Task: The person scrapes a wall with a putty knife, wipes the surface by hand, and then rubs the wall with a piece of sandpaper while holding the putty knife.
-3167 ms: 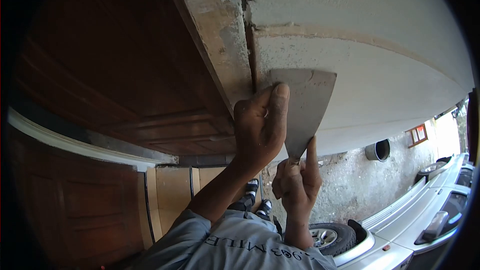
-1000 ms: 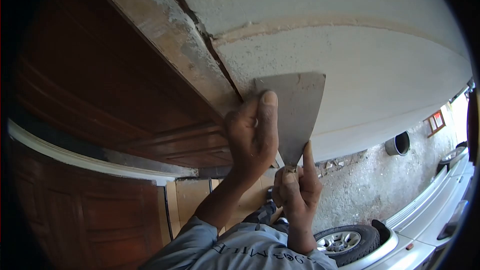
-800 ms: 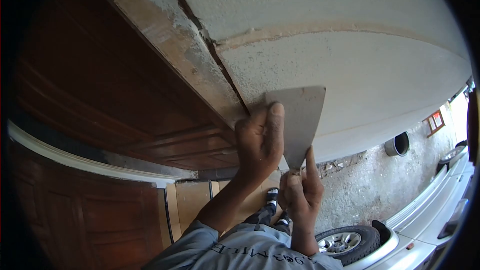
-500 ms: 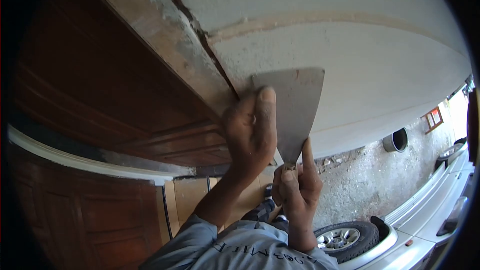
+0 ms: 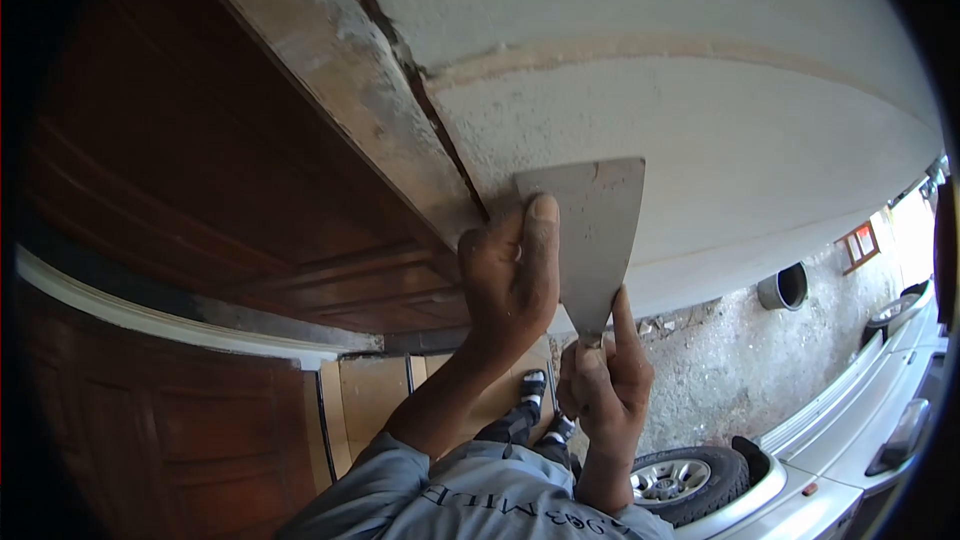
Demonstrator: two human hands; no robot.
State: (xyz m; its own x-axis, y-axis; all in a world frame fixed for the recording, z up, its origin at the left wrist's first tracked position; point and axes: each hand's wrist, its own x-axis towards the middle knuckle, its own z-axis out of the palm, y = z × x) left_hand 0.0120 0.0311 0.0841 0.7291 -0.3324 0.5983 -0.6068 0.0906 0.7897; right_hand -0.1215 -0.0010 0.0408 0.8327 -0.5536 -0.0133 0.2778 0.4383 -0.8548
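A wide putty knife (image 5: pixel 597 230) is in front of the white wall, its grey blade marked with small specks and its broad edge pointing up the wall. My right hand (image 5: pixel 612 380) is closed around its handle, with the index finger stretched along the right side of the blade's base. At the blade's left edge is my left hand (image 5: pixel 508 275), its thumb lying upright along the blade and its other fingers curled in, partly hidden. Left of the blade, a dark gap (image 5: pixel 440 130) runs between the wall and the door frame (image 5: pixel 345 70).
Dark brown panelled doors (image 5: pixel 200 140) fill the left side. A raised tan band (image 5: pixel 620 50) crosses the wall. Below right are a dark bucket (image 5: pixel 783 287) on rough concrete ground and a silver vehicle (image 5: pixel 820 440) with a wheel. My sandalled feet (image 5: pixel 533 387) stand on a tan surface.
Both hands and the putty knife sit slightly lower in the view, the blade edge farther below the tan band. My view has shifted a little, and more of my feet shows.
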